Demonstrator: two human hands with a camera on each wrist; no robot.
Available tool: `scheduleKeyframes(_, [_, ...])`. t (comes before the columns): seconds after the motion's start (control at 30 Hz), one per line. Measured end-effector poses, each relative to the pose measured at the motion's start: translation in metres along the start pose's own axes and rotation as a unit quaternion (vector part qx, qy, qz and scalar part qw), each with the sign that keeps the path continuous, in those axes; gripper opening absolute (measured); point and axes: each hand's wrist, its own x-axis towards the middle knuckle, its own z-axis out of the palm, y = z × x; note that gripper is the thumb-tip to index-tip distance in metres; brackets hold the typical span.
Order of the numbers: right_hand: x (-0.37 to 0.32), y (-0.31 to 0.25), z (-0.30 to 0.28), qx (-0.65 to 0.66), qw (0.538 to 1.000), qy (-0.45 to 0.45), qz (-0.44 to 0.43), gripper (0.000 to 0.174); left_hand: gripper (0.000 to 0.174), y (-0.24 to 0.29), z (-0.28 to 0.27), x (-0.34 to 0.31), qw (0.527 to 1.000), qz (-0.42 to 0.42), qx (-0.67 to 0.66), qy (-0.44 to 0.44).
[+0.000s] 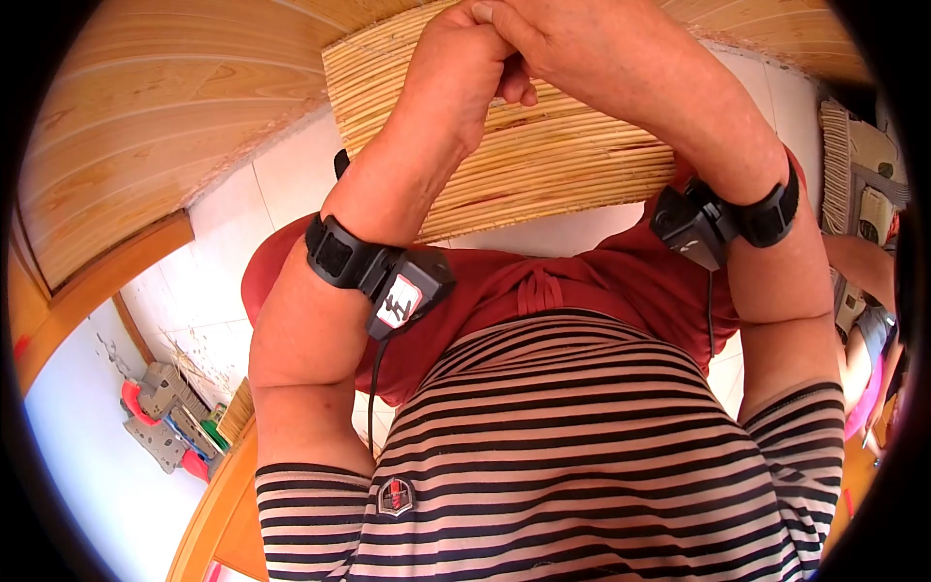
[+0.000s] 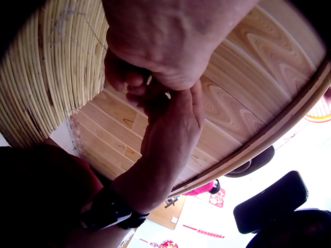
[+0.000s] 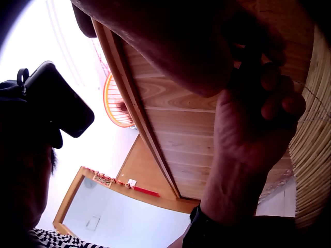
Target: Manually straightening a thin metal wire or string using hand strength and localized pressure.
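A mat of pale stalks laid side by side [image 1: 553, 165] spreads over the person's lap in the head view. Above its far part, the left hand [image 1: 456, 58] and right hand [image 1: 562, 44] meet, fingers bent against each other. The left wrist view has the left hand [image 2: 160, 41] large and near, with the right hand [image 2: 173, 121] just below it. A thin thread [image 2: 95, 36] runs from the mat's face to the fingers. From the right wrist, the left hand's fingers [image 3: 282, 98] show curled in, while the right hand [image 3: 176, 46] is dark; their fingertips are mostly hidden.
Wooden plank panelling [image 1: 184, 78] stands close at the left and beyond the hands. Pale floor tiles [image 1: 233, 213] lie below. Stacked grey and red items [image 1: 160, 417] are at the lower left; another person's bare limb [image 1: 858, 267] shows at the right edge.
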Motion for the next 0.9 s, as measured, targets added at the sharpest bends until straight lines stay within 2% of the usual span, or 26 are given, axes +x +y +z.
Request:
scheduleKeyframes(0.13, [-0.002,0.000,-0.002,-0.012,1.000,0.019,-0.018,0.017,0.019,-0.002,-0.003,0.001,1.000,0.006,0.021,-0.017])
scheduleKeyframes(0.23, [-0.003,-0.005,-0.010,0.011,1.000,-0.016,-0.002,0.017,0.019,-0.002,-0.001,0.001,1.000,0.007,0.003,-0.005])
scheduleKeyframes(0.33, [-0.001,0.000,-0.001,0.012,1.000,0.013,-0.004,0.016,0.020,-0.003,-0.003,0.002,1.000,0.010,0.019,-0.007])
scheduleKeyframes(0.43, [-0.002,-0.005,-0.011,0.028,0.999,-0.021,0.002,0.016,0.020,-0.004,-0.004,0.003,1.000,0.008,0.023,-0.008])
scheduleKeyframes(0.6, [-0.005,-0.003,-0.002,-0.037,0.999,0.014,-0.016,0.016,0.022,-0.002,0.002,0.002,0.999,0.009,0.030,0.010])
scheduleKeyframes(0.73, [-0.003,-0.005,-0.005,-0.057,0.998,-0.007,-0.010,0.017,0.023,-0.006,-0.002,0.005,0.999,0.004,0.034,-0.005])
scheduleKeyframes(0.8, [0.001,-0.005,-0.006,-0.030,0.997,-0.047,0.047,0.016,0.022,-0.006,-0.001,0.004,1.000,0.000,0.024,-0.011])
scheduleKeyframes(0.83, [0.001,-0.002,-0.002,-0.030,0.997,-0.048,0.046,0.016,0.022,-0.007,0.000,0.004,1.000,0.000,0.024,-0.011])
scheduleKeyframes(0.9, [0.002,0.003,0.007,0.024,1.000,0.007,0.014,0.015,0.021,-0.008,0.000,0.004,1.000,-0.006,0.019,-0.008])
